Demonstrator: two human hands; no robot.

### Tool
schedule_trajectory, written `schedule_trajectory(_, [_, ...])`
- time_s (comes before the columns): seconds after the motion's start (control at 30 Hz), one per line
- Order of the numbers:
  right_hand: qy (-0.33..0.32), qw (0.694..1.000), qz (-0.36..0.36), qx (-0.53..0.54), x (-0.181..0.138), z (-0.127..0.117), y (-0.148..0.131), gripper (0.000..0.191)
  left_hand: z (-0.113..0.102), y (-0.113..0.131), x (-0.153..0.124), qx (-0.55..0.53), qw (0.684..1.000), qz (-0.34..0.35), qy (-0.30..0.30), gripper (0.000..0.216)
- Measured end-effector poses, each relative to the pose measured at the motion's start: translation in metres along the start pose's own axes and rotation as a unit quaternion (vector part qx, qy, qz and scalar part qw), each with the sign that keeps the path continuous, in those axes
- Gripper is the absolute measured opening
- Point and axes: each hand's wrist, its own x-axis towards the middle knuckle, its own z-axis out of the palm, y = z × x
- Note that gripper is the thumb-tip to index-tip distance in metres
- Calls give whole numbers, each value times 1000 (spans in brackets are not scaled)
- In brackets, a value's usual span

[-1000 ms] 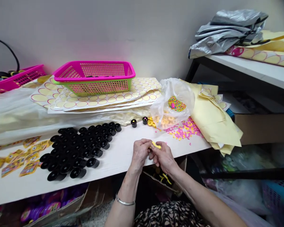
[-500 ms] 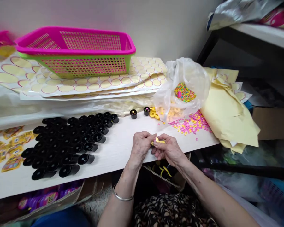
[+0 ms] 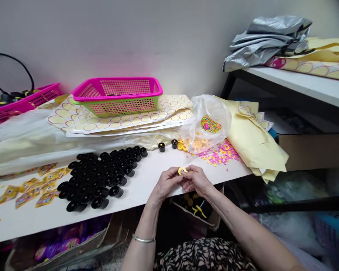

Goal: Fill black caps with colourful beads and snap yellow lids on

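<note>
A small yellow plastic ring [image 3: 182, 170] is held upright between my two hands, over the front edge of the white table [image 3: 147, 184]. My left hand [image 3: 167, 181] pinches it from the left with thumb and fingers. From the right, my right hand [image 3: 197, 180] grips it too, fingers curled beneath. Beyond my hands, small pink and yellow pieces [image 3: 222, 152] lie scattered. More yellow rings [image 3: 182, 145] lie beside a clear plastic bag [image 3: 226, 113] of coloured beads [image 3: 211, 124]. Two black cups [image 3: 161, 147] with small coloured pieces inside stand left of these rings.
Many black cups [image 3: 101, 177] stand grouped on the left, near yellow printed packets [image 3: 46, 197]. A pink and green basket [image 3: 121, 107] rests on printed sheets [image 3: 172, 103] at the back. Yellow paper [image 3: 248, 139] hangs at right. An open box [image 3: 211, 222] sits below the table edge.
The view has tilted up and shifted left. The yellow ring has turned from lying nearly flat to facing me, with both hands still on it.
</note>
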Motion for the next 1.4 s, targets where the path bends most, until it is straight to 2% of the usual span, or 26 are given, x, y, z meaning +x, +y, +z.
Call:
schedule_trajectory(0.1, [-3, 999, -9, -48, 0, -1, 1, 33, 3, -4, 2, -10, 999, -17, 33, 33])
schedule_trajectory(0.17, [21, 990, -63, -127, 0, -4, -1, 33, 5, -8, 6, -10, 998, -24, 65, 32])
schedule_trajectory(0.23, [73, 952, -173, -242, -3, -6, -5, 31, 8, -9, 9, -4, 996, -22, 84, 30])
schedule_trajectory(0.3, [92, 886, -282, -356, -6, -7, -12, 27, 9, -10, 10, -4, 996, -19, 83, 29])
schedule_trajectory(0.33, [80, 856, -314, -403, -8, -7, -15, 23, 9, -9, 10, -4, 997, -18, 79, 29])
schedule_trajectory(0.4, [40, 816, -338, -467, -10, -6, -22, 12, 9, -9, 10, -9, 997, -24, 76, 29])
schedule_trajectory(0.47, [17, 804, -341, -487, -10, -5, -25, 6, 10, -10, 11, -21, 995, -38, 89, 29])
schedule_trajectory(0.53, [9, 827, -335, -451, -6, -5, -26, 6, 11, -11, 11, -28, 992, -52, 111, 27])
schedule_trajectory(0.6, [4, 887, -298, -352, 1, -6, -23, 11, 13, -12, 11, -25, 990, -62, 127, 27])
schedule_trajectory(0.67, [5, 947, -229, -225, 9, -6, -18, 20, 15, -13, 10, -18, 989, -66, 130, 28])
schedule_trajectory(0.73, [14, 977, -170, -130, 16, -5, -14, 26, 18, -13, 7, -20, 988, -72, 135, 32])
schedule_trajectory(0.9, [36, 987, -134, -82, 19, 0, -10, 29, 29, -15, 2, -42, 976, -79, 199, 43])
schedule_trajectory(1.13, [57, 992, -54, -101, 13, 3, -9, 31, 40, -15, 2, -20, 965, -57, 257, 28])
schedule_trajectory(1.27, [50, 994, -53, -87, 14, 2, -10, 30, 42, -11, 6, -38, 959, -64, 275, 24])
schedule_trajectory(1.4, [40, 995, -50, -70, 18, 0, -9, 32, 38, -11, 3, -38, 961, -76, 263, 27])
